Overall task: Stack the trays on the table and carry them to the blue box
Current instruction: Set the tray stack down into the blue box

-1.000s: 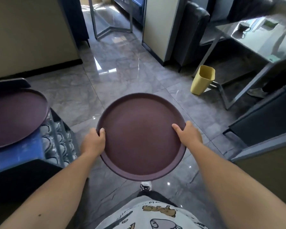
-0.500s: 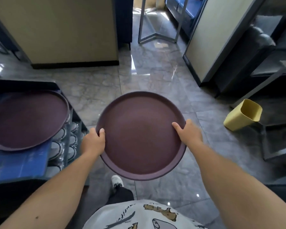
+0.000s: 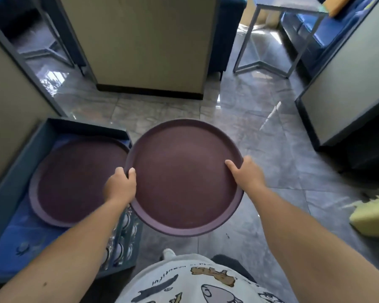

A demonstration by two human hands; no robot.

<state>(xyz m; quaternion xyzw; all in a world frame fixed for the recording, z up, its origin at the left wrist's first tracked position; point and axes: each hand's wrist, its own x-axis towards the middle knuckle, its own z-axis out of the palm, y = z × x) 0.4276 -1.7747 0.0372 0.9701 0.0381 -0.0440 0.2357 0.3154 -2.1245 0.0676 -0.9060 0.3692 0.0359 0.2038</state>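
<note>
Head view, looking down past a printed white shirt (image 3: pixel 190 283): a round, dark maroon held tray (image 3: pixel 184 178) is carried level in front of the body, above the grey tiled floor (image 3: pixel 271 132). The left hand (image 3: pixel 120 187) grips its left rim, thumb laid over the lip onto the inner face, the other fingers hidden beneath. The right hand (image 3: pixel 246 174) grips the right rim in the same way, thumb on top and pointing inward, fingers under the edge. Both hands are clenched on the tray, and it hangs between them with its near edge toward the person's waist.

The held tray has a flat, matte, slightly textured face and a low raised lip running all round; whether it is one tray or several nested together cannot be told from this angle.

To the left and lower lies the blue box (image 3: pixel 11 171), open at the top, with a second tray (image 3: pixel 74 182) of the same colour and shape resting flat on it. The held tray's left edge overlaps the box's right wall as seen from above. Pale rounded items show through slots in the box's side, too unclear to name. A yellow bin (image 3: pixel 372 217) sits at the right edge.
</note>
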